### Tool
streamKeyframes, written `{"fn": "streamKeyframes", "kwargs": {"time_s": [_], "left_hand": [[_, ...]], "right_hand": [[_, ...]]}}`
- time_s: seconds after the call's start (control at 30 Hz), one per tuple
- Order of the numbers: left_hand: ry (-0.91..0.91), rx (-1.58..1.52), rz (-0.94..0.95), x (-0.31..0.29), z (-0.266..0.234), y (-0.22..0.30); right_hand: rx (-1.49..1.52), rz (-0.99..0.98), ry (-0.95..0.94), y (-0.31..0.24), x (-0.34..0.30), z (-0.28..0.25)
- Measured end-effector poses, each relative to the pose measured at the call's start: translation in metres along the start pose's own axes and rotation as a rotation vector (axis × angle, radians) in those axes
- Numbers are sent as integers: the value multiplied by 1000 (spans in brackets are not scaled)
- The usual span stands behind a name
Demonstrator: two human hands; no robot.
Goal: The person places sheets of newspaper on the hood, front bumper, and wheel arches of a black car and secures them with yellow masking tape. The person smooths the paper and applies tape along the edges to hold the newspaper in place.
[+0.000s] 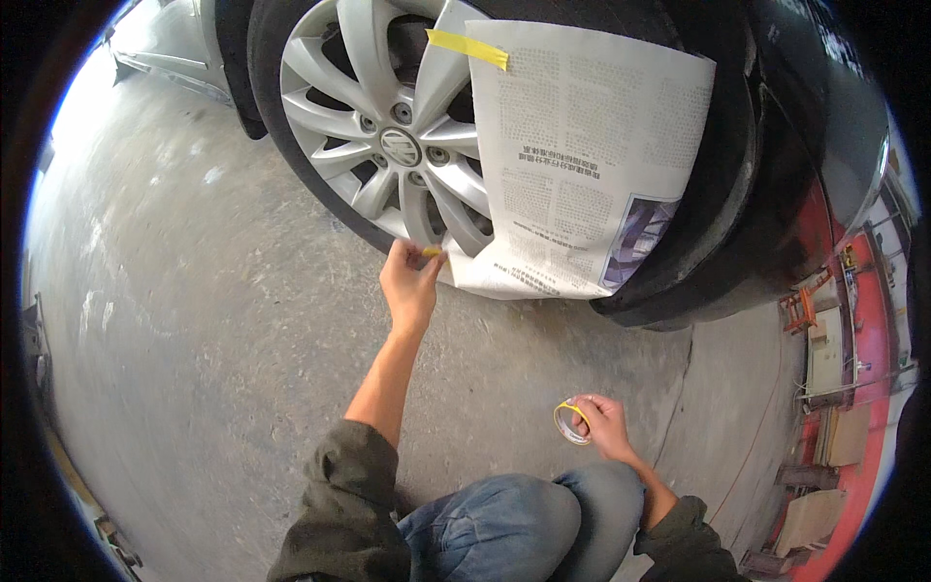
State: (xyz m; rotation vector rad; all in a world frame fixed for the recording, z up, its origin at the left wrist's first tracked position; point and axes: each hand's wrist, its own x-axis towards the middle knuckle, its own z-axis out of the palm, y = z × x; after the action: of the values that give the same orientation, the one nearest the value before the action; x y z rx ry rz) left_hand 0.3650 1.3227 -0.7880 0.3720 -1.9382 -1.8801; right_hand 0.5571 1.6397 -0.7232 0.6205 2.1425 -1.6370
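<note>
A sheet of newspaper point(562, 126) hangs over the right part of a silver alloy wheel point(339, 68) and its tyre. One strip of yellow tape point(467, 47) joins the sheet's upper left corner to a spoke. At the lower left corner, by the wheel's bottom rim, my left hand point(407, 289) pinches a short piece of yellow tape point(432, 252) between thumb and fingers. Whether that piece touches the paper, I cannot tell. Lower down and to the right, my right hand point(608, 427) grips a roll of yellow tape point(574, 438), fingers hooked through its ring.
Dark car bodywork point(766, 194) curves around the wheel on the right. Another car point(170, 44) stands at the far left. My bent knees point(524, 519) are close below my hands, over the grey concrete floor point(213, 320). An orange stand point(800, 306) and boards line the right side.
</note>
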Motion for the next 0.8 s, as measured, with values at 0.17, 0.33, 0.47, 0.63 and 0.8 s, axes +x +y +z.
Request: {"fn": "streamKeyframes", "kwargs": {"time_s": [0.17,0.33,0.47,0.63,0.8], "left_hand": [[-95,175,190,36,10,20],[-118,351,485,51,-1,27],[-52,457,373,76,-14,31],[-4,489,212,64,-32,15],[-569,600,121,-21,-21,-5]], "right_hand": [[-11,6,-2,7,-2,0],[-7,19,12,7,-5,0],[50,41,13,8,-7,1],[121,-16,51,17,-7,4],[216,-3,11,34,-10,13]]}}
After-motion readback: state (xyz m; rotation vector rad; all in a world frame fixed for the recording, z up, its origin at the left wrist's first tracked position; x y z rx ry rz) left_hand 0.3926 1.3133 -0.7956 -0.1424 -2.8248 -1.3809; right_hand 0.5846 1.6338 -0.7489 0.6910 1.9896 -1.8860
